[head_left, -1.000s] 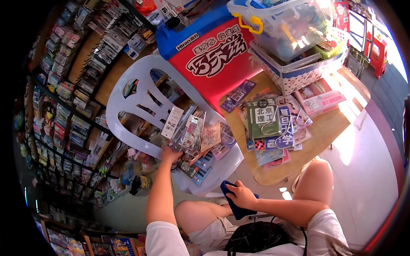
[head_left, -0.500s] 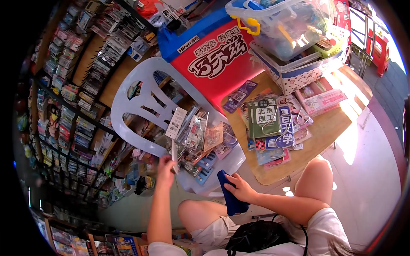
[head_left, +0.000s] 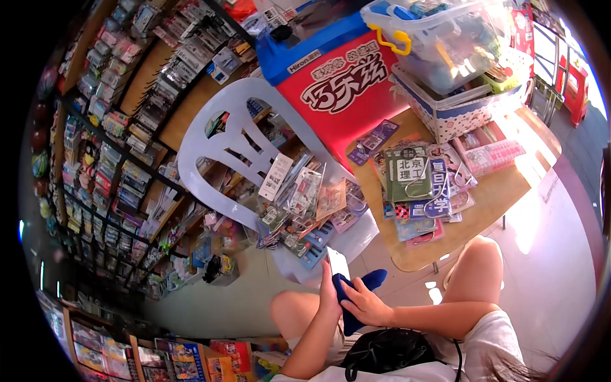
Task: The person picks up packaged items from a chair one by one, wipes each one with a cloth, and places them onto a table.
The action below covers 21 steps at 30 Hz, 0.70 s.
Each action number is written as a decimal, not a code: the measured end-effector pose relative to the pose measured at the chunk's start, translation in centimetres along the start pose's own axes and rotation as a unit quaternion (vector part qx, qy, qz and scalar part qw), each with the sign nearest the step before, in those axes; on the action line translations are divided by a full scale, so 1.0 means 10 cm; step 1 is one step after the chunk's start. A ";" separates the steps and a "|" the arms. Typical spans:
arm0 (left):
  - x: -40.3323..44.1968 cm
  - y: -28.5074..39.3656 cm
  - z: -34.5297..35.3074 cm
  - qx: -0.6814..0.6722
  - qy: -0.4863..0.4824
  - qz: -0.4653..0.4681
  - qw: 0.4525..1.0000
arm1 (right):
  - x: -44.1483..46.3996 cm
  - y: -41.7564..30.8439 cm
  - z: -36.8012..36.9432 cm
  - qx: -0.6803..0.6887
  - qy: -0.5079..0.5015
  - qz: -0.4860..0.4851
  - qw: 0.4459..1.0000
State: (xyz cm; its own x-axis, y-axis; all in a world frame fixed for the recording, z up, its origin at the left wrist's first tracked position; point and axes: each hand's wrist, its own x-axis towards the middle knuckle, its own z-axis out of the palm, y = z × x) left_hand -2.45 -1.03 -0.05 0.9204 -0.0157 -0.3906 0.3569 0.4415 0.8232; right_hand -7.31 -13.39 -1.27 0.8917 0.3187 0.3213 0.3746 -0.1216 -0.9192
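Tall dark-framed display racks curve down the left of the frame, thick with small shiny packets. At upper centre I see a glossy red chest with a blue rim, bold white lettering on its front. The tan, round-cornered wooden table fills the right, bearing a clear plastic tub with a yellow handle over a spotted white basket, near a heap of glossy card packets. Left of centre, a pale lilac plastic chair with a slotted back carries a loose pile of clear-wrapped packets.

Low in the centre, the person's hands meet above the lap. The left hand grips a flat white rectangular piece, upright, smooth and bright, its lower part hidden. The right hand, forearm crossing from the right, clutches a deep blue cloth and presses it against the piece, fingers bent; the cloth looks soft and matte, bunched, one rounded end poking out rightward.
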 end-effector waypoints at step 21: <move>-0.24 -0.70 -0.12 0.473 -0.047 0.233 0.848 | 0.49 0.63 -0.39 0.423 0.005 0.344 0.838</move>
State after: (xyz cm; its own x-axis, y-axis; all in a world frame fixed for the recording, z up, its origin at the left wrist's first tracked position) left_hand -7.40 -3.05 -5.38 0.9896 -0.1276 0.0666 -0.1220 -0.4986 0.8582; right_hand 0.44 -16.20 -4.60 0.8268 0.4378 -0.3533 -0.5392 0.4378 -0.7194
